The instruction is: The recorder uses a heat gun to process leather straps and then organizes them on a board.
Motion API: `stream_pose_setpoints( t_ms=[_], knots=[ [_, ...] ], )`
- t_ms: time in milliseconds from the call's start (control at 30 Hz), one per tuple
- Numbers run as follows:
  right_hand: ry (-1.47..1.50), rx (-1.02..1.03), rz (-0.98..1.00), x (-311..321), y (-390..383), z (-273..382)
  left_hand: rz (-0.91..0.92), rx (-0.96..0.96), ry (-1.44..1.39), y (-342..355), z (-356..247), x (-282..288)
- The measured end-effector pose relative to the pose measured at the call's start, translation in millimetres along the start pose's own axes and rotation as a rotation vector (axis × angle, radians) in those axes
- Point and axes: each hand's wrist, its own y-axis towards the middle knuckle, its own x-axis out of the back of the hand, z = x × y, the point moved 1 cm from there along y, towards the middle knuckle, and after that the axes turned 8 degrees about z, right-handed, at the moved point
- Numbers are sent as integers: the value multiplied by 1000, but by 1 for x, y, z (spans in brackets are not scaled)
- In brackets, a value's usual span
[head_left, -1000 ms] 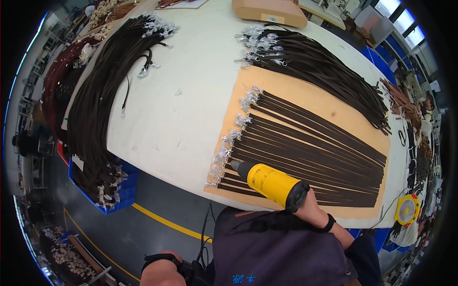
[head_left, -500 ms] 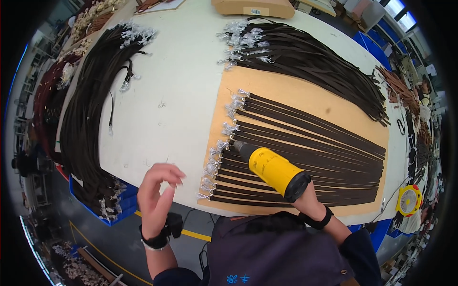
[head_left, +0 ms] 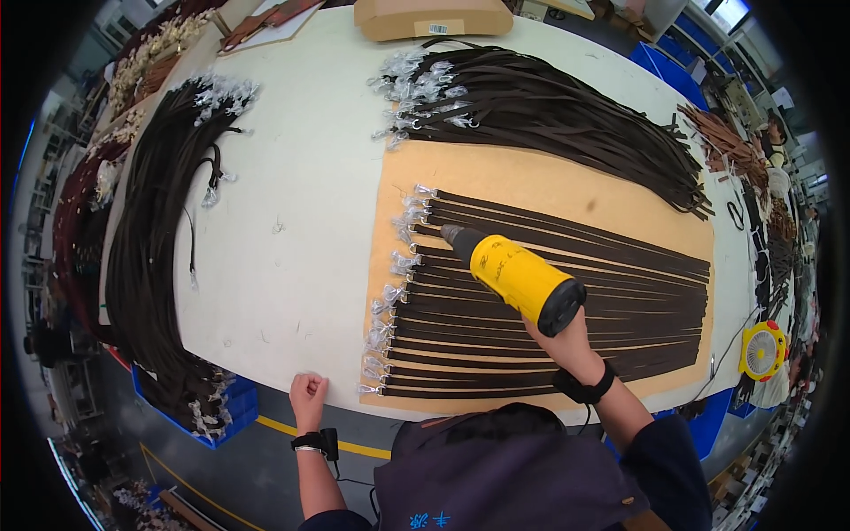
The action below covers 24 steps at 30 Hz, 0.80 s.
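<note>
My right hand [head_left: 567, 345] is wrapped round a yellow and black heat gun [head_left: 522, 276], its metal nozzle low over the upper strips in a row of dark brown straps [head_left: 549, 332]. These lie side by side on a tan sheet [head_left: 584, 173], clear-wrapped metal clasps [head_left: 381, 332] along their left ends. My left hand [head_left: 308, 389] is curled closed at the table's front edge, left of the sheet, with nothing visible in it.
Bundles of dark straps [head_left: 133, 221] lie at left and across the back [head_left: 567, 115]. A cardboard box [head_left: 398, 22] sits at the far edge, a yellow fan [head_left: 761, 350] at right, blue bins [head_left: 235, 425] below the table [head_left: 248, 221].
The heat gun has moved away from me, up the row to the upper straps. My left hand rose open from the lower edge and is now closed at the table's edge.
</note>
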Motion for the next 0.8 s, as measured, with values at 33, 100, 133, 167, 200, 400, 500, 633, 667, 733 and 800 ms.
stream_pose_setpoints(
  t_ms=[33,100,133,167,200,400,500,633,667,733,800],
  knots=[
    [-6,13,6,-1,10,0,-2,-2,2,1,1,2],
    [-17,30,11,3,18,-2,3,0,-37,2,4,1],
    [-99,16,89,5,19,-7,2,-1,-39,1,5,2],
    [-182,1,166,5,21,-12,10,-8,-39,1,6,2],
    [-183,2,163,5,26,-16,19,-14,-40,1,8,1],
    [-231,11,100,6,46,-24,18,5,-90,3,16,1],
    [-220,36,90,11,54,-25,30,9,-96,3,17,1],
    [-162,10,36,16,70,-26,26,49,-105,7,18,1],
    [-184,-21,96,19,72,-26,36,48,-102,4,20,1],
    [-232,-18,141,20,75,-28,44,45,-98,5,23,2],
    [-187,10,80,21,73,-30,41,33,-110,4,22,2]
  ],
)
